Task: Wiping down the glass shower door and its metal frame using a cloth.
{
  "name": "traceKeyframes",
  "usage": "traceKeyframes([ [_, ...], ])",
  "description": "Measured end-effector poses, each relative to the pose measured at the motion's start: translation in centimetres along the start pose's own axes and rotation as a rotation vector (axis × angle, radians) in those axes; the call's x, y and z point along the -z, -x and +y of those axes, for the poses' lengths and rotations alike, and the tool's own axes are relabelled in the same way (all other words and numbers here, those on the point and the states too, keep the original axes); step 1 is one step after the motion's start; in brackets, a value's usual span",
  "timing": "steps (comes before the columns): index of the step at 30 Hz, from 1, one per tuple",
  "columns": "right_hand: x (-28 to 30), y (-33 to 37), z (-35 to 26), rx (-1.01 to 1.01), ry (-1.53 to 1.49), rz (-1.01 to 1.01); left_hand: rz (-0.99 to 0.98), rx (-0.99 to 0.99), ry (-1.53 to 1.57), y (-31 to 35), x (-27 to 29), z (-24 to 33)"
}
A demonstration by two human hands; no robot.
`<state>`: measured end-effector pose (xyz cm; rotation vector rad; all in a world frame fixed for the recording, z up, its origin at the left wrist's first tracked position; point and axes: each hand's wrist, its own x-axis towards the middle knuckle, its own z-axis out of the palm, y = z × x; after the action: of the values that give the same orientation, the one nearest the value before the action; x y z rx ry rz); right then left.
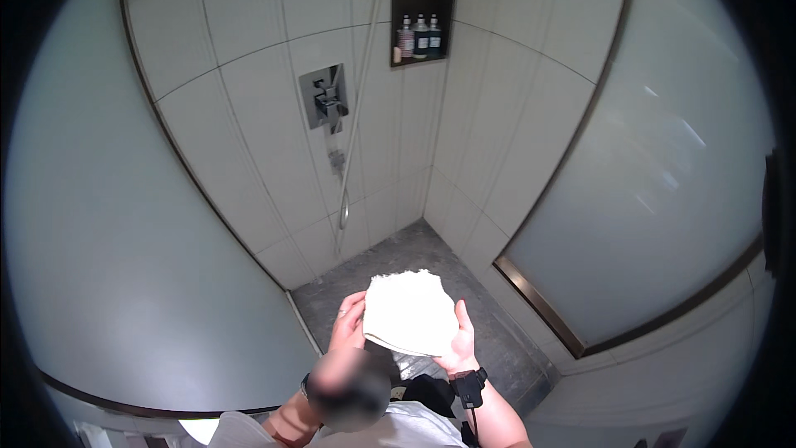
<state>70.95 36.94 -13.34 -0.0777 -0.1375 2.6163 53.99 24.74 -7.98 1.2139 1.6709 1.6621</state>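
Between my two hands is a folded white cloth [408, 312], held up in front of me above the shower floor. Its far edge looks ragged or fluffy, and its surface is too bright to show any weave. My left hand [349, 322] grips the cloth's left side, with the fingers partly behind it. At the lower right corner, my right hand [458, 343] supports it from beneath, thumb pointing up along the side. A black device [468, 387] is strapped to my right wrist. A blurred patch covers part of my left wrist.
A chrome shower valve [326, 98] and a hanging hose [344, 207] are on the tiled wall ahead. Several bottles [421, 37] stand in a dark niche. Frosted glass panels [133, 224] flank the left, and another framed pane [655, 199] the right. Grey floor [398, 247] lies below.
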Motion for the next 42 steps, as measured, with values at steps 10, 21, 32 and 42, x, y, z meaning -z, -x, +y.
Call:
traceKeyframes([
  [10, -2.3, -15.3, -5.9, -0.444, 0.161, 0.056, 0.364, 0.348, 0.473, -6.1, 0.4, 1.0],
  [21, -7.4, -34.9, -16.5, -0.584, 0.448, 0.032, 0.647, 0.257, 0.414, -11.0, -1.2, 1.0],
  [32, -19.1, -57.3, -12.1, -0.391, 0.857, -0.240, 1.173, 0.289, 0.170, -10.4, 6.2, 0.8],
  [42, -16.3, -69.2, -12.8, 0.467, 1.632, -0.102, 1.162, 0.240, 0.117, -12.8, 12.8, -2.2],
])
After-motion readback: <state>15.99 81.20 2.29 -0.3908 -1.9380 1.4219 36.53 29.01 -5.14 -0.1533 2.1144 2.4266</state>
